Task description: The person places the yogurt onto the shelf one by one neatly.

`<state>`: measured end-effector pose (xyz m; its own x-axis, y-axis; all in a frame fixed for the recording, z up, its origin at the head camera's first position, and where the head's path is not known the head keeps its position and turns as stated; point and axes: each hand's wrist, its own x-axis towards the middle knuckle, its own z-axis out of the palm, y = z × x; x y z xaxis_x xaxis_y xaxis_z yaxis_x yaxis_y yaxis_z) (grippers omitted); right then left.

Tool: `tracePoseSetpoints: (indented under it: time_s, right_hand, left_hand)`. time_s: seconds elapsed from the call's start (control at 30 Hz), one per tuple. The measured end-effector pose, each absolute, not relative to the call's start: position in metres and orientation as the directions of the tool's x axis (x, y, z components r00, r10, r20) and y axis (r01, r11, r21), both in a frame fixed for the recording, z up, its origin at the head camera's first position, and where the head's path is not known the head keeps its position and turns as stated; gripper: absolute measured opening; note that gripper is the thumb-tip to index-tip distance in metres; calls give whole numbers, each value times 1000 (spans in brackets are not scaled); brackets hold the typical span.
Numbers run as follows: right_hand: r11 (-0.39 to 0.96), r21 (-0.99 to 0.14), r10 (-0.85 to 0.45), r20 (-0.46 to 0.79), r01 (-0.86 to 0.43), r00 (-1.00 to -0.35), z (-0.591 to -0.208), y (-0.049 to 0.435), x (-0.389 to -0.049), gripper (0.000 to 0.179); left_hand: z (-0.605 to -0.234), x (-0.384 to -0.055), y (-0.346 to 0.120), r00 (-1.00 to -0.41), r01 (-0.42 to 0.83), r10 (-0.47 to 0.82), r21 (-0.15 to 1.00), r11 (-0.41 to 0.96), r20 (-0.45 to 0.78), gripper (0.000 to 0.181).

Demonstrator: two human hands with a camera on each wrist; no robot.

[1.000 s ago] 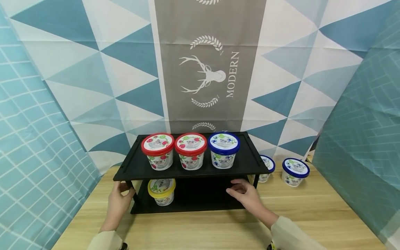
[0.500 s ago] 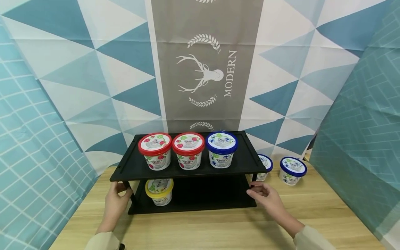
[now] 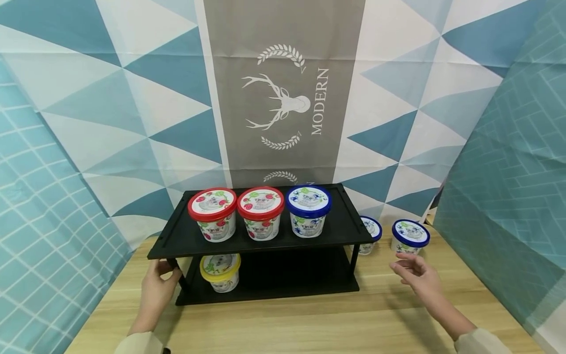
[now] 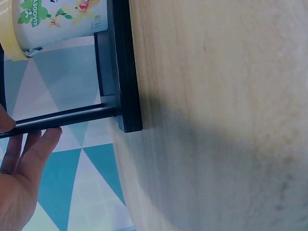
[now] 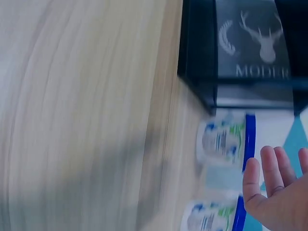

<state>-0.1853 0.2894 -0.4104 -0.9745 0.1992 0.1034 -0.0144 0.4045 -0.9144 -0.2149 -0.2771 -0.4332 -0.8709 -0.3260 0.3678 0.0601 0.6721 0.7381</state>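
Note:
A black two-tier rack [image 3: 283, 250] stands on the wooden table. My left hand [image 3: 155, 289] holds its front left post, thumb on one side and fingers on the other, as the left wrist view shows. My right hand [image 3: 417, 278] is off the rack, fingers loosely spread, just in front of a blue-lidded tub [image 3: 410, 236] on the table. A second blue-lidded tub [image 3: 370, 233] sits between that one and the rack, partly hidden by the upper shelf. In the right wrist view the right hand [image 5: 281, 197] holds nothing.
Two red-lidded tubs [image 3: 213, 214] [image 3: 261, 212] and one blue-lidded tub [image 3: 308, 211] stand in a row on the upper shelf. A yellow-lidded tub [image 3: 220, 271] is at the left of the lower shelf. Patterned cloth [image 3: 283, 162] hangs close behind the rack.
My right hand has moved right, from inside the lower tier past the rack's right post to the blue-lidded tubs. My left hand keeps its hold on the left post.

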Motion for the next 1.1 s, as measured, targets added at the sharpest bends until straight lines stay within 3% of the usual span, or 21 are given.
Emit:
tracePoseSetpoints:
  time_s: [0.23,0.37,0.53,0.7,0.83,1.1]
  right_hand:
    - [363,-931,246,61,34,-967,-444,353,-214,52]
    - [350,-935,285,48,57,-957,-450,376,-225,48]
    - [410,-900,328,-7,149,-945,-450,394,-235,73]
    - [424,-883,330,-59,203,-942,-453,408,-245,81]
    - [439,-863,317,-109,248,-942,-452,408,-245,98]
    - [426,-854,241,-210,298,-948,-439,404,-244,102]
  left_hand:
    - [-431,-214,-282,-861,51,-341,732,680,377,48]
    - [-428,-214,-283,-859,47,-341,723,690,382,50]
    - [-427,-213,-283,-868,52,-335,737,674,368,49]
    - [-431,-213,-282,-863,44,-351,748,663,362,46]
    - [-434,-214,-281,-860,33,-355,735,677,366,43]
    - [-436,-217,-277,-856,50,-348,733,679,381,42]
